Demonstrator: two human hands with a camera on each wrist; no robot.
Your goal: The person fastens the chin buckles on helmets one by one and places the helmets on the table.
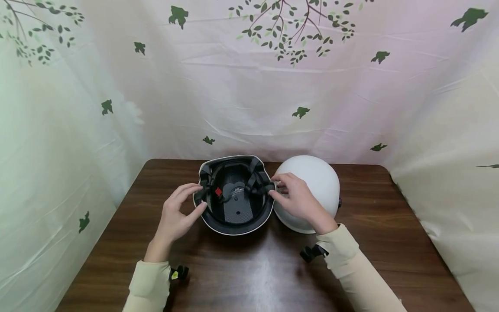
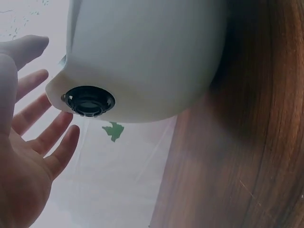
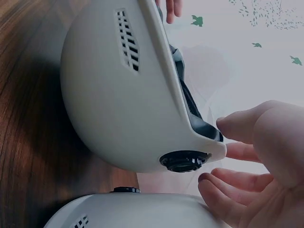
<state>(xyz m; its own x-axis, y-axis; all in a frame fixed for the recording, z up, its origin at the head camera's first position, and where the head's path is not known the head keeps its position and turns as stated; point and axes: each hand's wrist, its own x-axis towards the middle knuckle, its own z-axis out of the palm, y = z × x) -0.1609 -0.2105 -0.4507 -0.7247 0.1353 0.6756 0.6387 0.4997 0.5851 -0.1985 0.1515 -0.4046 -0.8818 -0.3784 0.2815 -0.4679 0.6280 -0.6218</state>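
Note:
An upturned white helmet (image 1: 210, 229) lies on the table with its black lining (image 1: 238, 208) and dark straps (image 1: 255, 184) facing up. A small red piece (image 1: 218, 191) shows inside it. At its left rim my left hand (image 1: 177, 216) has its thumb and fingers spread about the edge, beside a round black knob (image 2: 90, 101). My right hand (image 1: 298, 197) is at the right rim by another black knob (image 3: 184, 161). Its thumb lies on the inner side and its loosely bent fingers on the outer side; whether they touch is unclear.
A second white helmet (image 1: 317, 186) sits dome-up close against the first, partly behind my right hand. The brown wooden table (image 1: 234, 277) ends at the back against a pale curtain (image 1: 241, 95) printed with leaves and birds. Similar curtain hangs on both sides.

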